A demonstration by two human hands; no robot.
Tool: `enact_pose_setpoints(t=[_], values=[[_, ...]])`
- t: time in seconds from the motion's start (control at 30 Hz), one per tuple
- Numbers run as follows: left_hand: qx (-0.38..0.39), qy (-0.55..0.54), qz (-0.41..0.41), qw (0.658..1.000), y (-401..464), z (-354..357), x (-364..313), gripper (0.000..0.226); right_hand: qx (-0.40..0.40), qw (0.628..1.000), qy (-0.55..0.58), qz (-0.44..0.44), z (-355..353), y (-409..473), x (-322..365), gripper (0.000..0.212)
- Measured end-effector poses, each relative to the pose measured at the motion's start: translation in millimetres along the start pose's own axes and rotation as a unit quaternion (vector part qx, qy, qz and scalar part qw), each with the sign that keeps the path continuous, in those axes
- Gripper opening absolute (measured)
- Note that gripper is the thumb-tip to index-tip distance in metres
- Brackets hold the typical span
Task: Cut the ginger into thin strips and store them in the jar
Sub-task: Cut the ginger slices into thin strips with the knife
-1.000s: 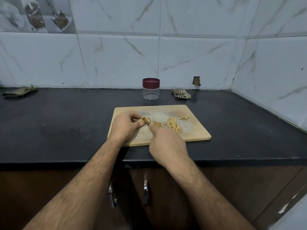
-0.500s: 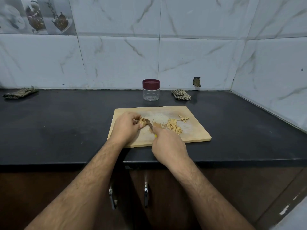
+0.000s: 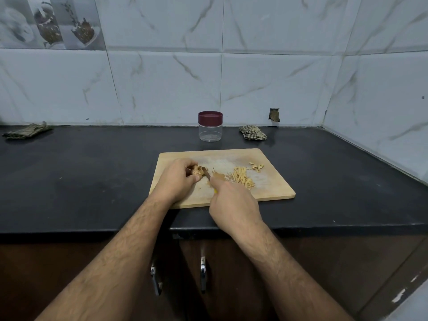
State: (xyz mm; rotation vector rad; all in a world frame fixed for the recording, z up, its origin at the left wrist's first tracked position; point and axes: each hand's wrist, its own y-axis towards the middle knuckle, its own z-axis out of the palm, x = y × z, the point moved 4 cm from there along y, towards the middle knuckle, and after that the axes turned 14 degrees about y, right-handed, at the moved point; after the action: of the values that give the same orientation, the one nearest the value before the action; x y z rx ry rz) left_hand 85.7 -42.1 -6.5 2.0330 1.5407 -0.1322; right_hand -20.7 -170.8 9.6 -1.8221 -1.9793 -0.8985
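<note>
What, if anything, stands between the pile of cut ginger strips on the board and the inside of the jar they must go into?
The jar's maroon lid is on, closing its mouth. Otherwise the way looks free: only bare cutting board and black counter lie between the ginger strips and the jar behind the board.

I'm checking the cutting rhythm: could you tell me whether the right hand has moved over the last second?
Yes. The right hand has drawn slightly back toward the cutting board's near edge, angling the knife toward the ginger.
</note>
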Motion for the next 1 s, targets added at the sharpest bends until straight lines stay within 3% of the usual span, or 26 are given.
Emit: enact_pose_setpoints(t=[0.63,0.87,1.0], values=[[-0.024,-0.014,-0.015,1.0,-1,0,1,0.039,0.053,0.997,-0.045,0.022,6,16,9,0.044],[0.0,0.004,-0.016,1.0,2,4,5,0.009,0.047,0.998,-0.022,0.02,1,11,5,0.054],[0.007,0.015,-0.038,0.999,3,5,8,0.01,-0.005,1.0,-0.009,0.027,-11,13,0,0.048]])
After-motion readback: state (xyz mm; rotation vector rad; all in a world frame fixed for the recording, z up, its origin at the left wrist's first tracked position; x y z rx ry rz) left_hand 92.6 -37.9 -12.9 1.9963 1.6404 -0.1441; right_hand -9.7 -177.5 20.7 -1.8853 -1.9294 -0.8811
